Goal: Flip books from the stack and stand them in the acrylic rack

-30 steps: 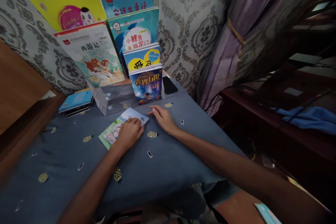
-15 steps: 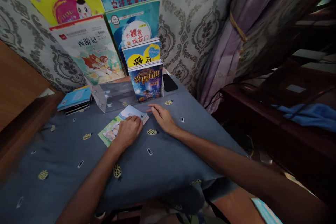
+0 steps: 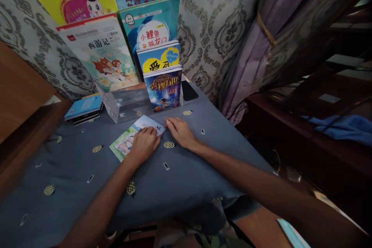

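Note:
A thin book (image 3: 124,145) with a blue, white and green illustrated cover lies at a slant on the cloth-covered table. Across its right part rests my left hand (image 3: 145,141), fingers bent over the cover and thumb by the near right edge. My right hand (image 3: 180,131) is at the book's upper right corner, its thumb and fingertips drawn together there. The exact grip on the corner is too small to make out. Just behind the book stands a clear acrylic rack (image 3: 128,104) with a dark blue book (image 3: 165,89) at its front.
Several upright books fill the rack, among them a white one (image 3: 101,58) and a teal one (image 3: 154,23). A small book stack (image 3: 84,108) lies to the left. A black phone (image 3: 189,90) sits right of the rack. The purple curtain (image 3: 247,66) hangs beyond the table's right side.
My right hand's fingertips have closed in on the book's upper right corner, where the index finger was stretched out before. My left hand stays on the cover. The view has shifted slightly.

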Demonstrator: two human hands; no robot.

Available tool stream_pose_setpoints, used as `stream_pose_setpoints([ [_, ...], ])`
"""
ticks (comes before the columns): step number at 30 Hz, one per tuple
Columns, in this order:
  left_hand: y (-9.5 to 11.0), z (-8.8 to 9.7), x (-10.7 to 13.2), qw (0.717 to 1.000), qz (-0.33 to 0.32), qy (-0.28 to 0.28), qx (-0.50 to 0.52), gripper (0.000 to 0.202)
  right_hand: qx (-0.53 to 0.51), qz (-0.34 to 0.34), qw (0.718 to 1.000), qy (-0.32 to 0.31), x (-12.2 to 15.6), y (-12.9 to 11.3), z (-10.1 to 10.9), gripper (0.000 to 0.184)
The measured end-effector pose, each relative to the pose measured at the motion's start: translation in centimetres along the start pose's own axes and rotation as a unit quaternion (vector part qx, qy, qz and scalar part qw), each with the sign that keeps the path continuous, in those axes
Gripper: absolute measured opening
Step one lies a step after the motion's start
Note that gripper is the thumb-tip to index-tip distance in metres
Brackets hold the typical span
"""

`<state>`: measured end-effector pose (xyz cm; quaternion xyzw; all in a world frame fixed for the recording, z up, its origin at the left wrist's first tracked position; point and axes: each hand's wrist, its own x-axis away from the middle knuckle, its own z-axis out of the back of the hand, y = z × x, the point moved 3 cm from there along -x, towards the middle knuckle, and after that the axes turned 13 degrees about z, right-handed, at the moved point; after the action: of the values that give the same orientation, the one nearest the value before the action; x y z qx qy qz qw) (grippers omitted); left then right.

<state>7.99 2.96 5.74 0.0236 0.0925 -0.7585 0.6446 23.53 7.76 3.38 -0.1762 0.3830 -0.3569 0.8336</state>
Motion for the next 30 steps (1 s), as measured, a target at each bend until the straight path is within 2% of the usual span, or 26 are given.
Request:
stream_pose_setpoints([
  [4, 0.0, -0.3, 0.2, 1.000, -0.005, 0.006, 0.009, 0.027, 0.049, -0.003, 0.998, -0.026, 0.0, 0.1, -0.2, 0.033],
  [9, 0.0, -1.4, 0.4, 0.993, -0.074, 0.053, 0.077, 0.035, 0.074, -0.004, 0.997, -0.038, 0.1, 0.0, -0.2, 0.033],
  [12, -0.2, -2.0, 0.4, 0.989, -0.089, 0.061, 0.097, 0.037, 0.077, 0.004, 0.996, -0.044, 0.2, -0.1, -0.2, 0.034],
  [24, 0.0, -1.5, 0.6, 0.992, -0.079, 0.022, 0.100, 0.039, 0.163, 0.037, 0.980, -0.105, 0.5, -1.5, 0.1, 0.030],
  [30, -0.8, -1.5, 0.7, 0.986, -0.106, 0.005, 0.125, 0.040, 0.182, 0.045, 0.975, -0.116, 0.9, -2.0, 0.1, 0.031],
])
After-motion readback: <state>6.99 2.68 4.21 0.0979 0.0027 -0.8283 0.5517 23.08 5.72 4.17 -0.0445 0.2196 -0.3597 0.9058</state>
